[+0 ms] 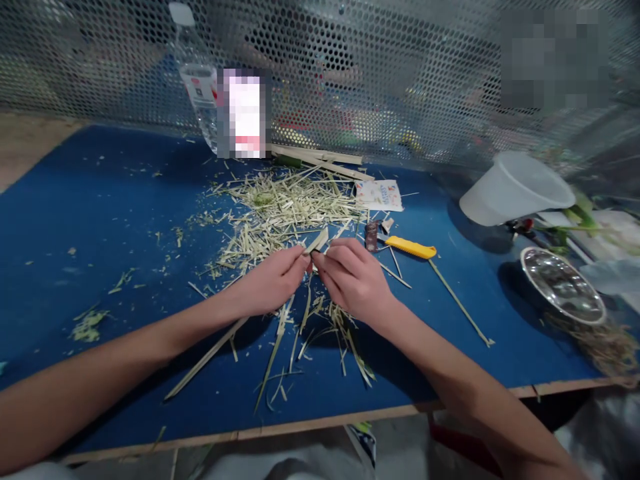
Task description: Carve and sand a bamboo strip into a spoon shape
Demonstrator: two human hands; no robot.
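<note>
At the middle of the blue table (150, 267), my left hand (277, 279) and my right hand (357, 280) meet, fingertips almost touching. Both are closed in a pinch on a short, pale green plant strip (320, 239) whose tip points up and away. A heap of thin, straw-like slivers (295, 207) lies just beyond my hands. More loose slivers (280, 333) are scattered beneath my wrists. To the right of my right hand rests a yellow utility knife (413, 247), beside a dark brown piece (371, 237). My fingers cover the strip's lower end.
A water bottle (203, 100) and a blurred, lit screen (245, 117) stand by the perforated metal panel (425, 80). Long pale strips (330, 160) and a white packet (380, 195) lie behind the heap. On the right are a translucent tub (510, 190), a metal bowl (563, 287) and tangled fibre (607, 347).
</note>
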